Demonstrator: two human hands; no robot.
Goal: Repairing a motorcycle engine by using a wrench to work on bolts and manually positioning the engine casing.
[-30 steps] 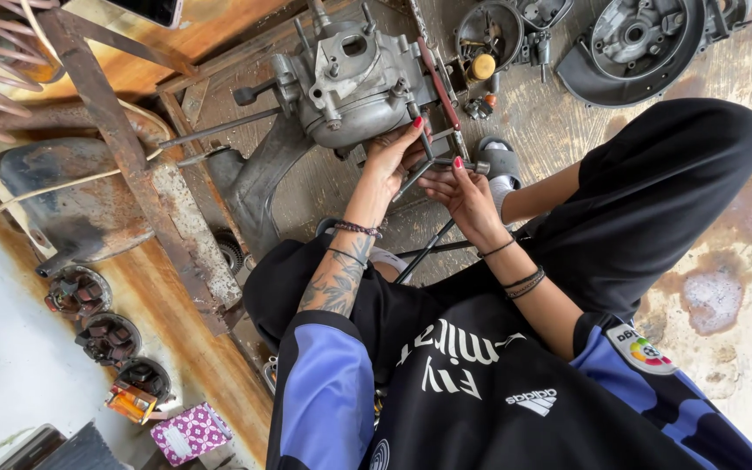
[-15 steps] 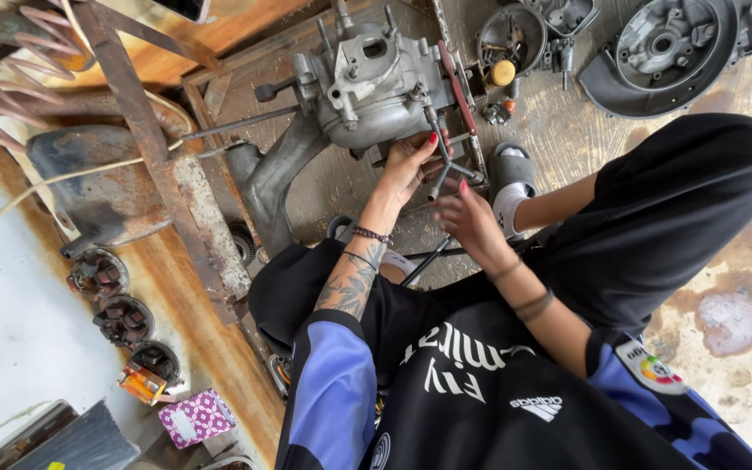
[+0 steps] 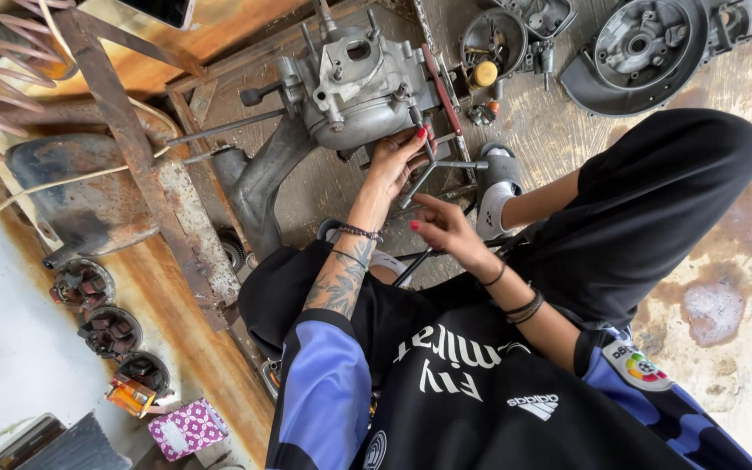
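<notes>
While left hand [image 3: 393, 165] grips the cross wrench [image 3: 433, 170] against the engine case [image 3: 363, 83], right hand [image 3: 441, 228] hovers nearer, fingers loose, just below its slanted shaft.

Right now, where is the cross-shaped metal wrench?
Head view, centre: the cross-shaped metal wrench sits against the grey engine casing, under the left hand.

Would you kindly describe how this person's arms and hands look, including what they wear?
The left arm is bare below a blue short sleeve, has a dark tattoo along the forearm and beaded bracelets at the wrist. The left hand and right hand both have red-painted nails. The right arm carries several dark bands near the wrist, with a blue sleeve bearing a round coloured patch.
</notes>
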